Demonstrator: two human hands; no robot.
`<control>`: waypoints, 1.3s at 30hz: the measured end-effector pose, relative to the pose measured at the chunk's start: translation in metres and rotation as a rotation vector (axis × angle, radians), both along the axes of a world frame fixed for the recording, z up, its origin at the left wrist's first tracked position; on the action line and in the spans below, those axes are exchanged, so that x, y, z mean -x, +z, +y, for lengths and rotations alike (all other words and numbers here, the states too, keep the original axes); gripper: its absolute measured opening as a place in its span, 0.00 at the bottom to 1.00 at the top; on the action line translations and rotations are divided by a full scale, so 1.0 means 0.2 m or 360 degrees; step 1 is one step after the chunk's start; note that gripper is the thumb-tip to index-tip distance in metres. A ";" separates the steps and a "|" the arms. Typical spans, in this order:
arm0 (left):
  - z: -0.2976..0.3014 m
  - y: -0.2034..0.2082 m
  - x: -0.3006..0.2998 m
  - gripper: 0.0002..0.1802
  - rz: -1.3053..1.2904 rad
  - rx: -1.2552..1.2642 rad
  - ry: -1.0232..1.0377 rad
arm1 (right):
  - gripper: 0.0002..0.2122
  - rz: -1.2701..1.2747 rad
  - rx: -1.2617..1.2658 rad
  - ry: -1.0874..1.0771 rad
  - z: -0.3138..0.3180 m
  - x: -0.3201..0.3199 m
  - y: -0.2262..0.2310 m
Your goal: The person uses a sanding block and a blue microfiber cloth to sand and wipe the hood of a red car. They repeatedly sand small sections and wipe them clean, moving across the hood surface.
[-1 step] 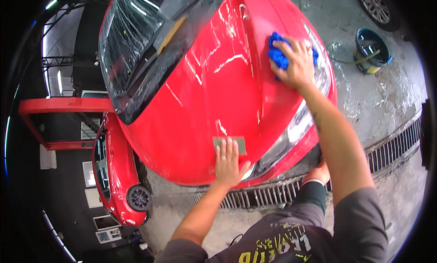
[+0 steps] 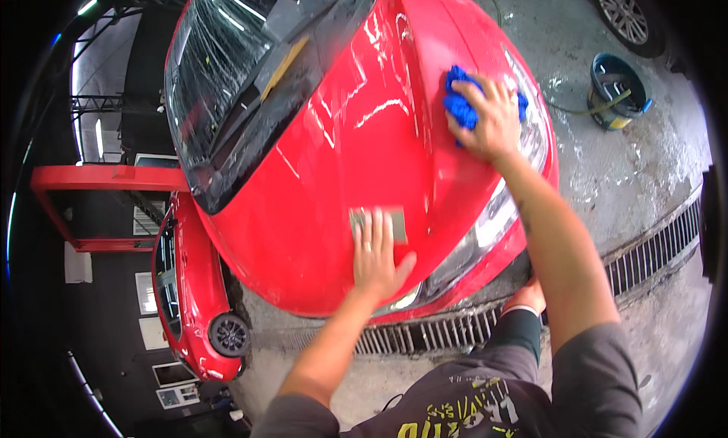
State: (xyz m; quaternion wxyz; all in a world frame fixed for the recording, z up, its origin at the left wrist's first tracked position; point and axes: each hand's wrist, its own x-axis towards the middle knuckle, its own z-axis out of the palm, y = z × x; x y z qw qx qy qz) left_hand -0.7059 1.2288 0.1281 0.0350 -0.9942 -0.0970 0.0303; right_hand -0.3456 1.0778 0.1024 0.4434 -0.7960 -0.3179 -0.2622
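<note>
With fingers stretched out flat, my left hand (image 2: 378, 252) presses a small grey-green sheet of sandpaper (image 2: 400, 224) against the red car hood (image 2: 303, 233). The sheet's outer edges show past the fingers; its underside is hidden. Farther off to the right, my right hand (image 2: 489, 119) grips a crumpled bright blue cloth (image 2: 461, 108), which rests on the hood's side beside the headlight (image 2: 537, 138). White light reflections and a few pale marks lie on the red paint.
Clear plastic film (image 2: 220, 66) covers the windshield. A dark bucket (image 2: 618, 97) with a hose stands on the wet floor at right. A drain grate (image 2: 455, 333) runs past the bumper. A second red car (image 2: 193, 279) and a red frame (image 2: 114, 174) are at left.
My left hand and the sandpaper have slid slightly away from me, up the hood. My right hand and the blue cloth have shifted only a little.
</note>
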 end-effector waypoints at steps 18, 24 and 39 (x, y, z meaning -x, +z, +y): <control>-0.37 -0.33 0.63 0.56 0.0363 0.0057 -0.0045 | 0.26 0.0037 -0.0024 0.0006 0.06 0.04 0.04; 0.04 0.10 -0.92 0.40 -0.0394 -0.0087 -0.0272 | 0.27 0.0032 0.0030 0.0020 -0.02 0.00 0.00; -0.45 -0.24 0.23 0.45 0.0236 0.0175 0.0077 | 0.23 -0.0018 -0.0033 0.0005 0.08 0.00 -0.04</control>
